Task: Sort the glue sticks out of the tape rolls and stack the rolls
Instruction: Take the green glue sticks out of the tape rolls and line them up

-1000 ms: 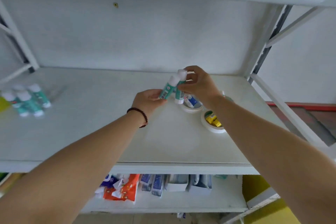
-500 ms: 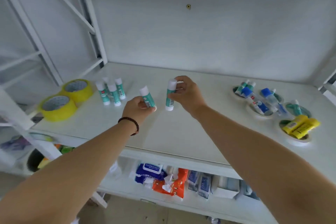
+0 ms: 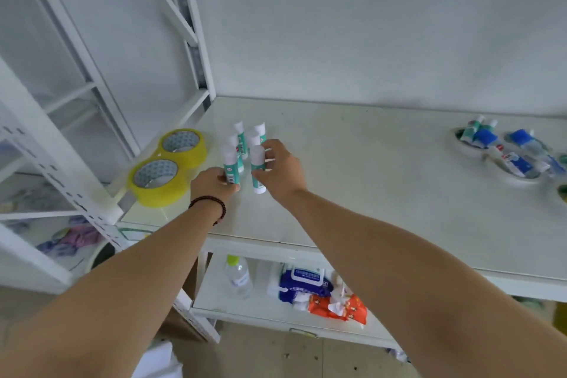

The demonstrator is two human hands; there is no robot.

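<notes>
My left hand (image 3: 211, 182) grips a green-and-white glue stick (image 3: 230, 164) held upright at the shelf surface. My right hand (image 3: 280, 170) grips a second glue stick (image 3: 257, 170), also upright, just to its right. Behind them stand several more green glue sticks (image 3: 242, 138) in a cluster. Two yellow tape rolls (image 3: 159, 179) (image 3: 182, 144) lie flat side by side at the shelf's left end. At the far right, white tape rolls (image 3: 466, 144) lie flat with blue and green glue sticks (image 3: 515, 163) resting in and across them.
The white shelf (image 3: 368, 181) has a metal upright (image 3: 190, 24) at its back left corner. On the lower shelf sit a clear bottle (image 3: 237, 278) and wipe packets (image 3: 306, 284). Another rack stands to the left.
Both hands carried their glue sticks leftward from the white rolls to the standing cluster by the yellow rolls. The view swung left with them.
</notes>
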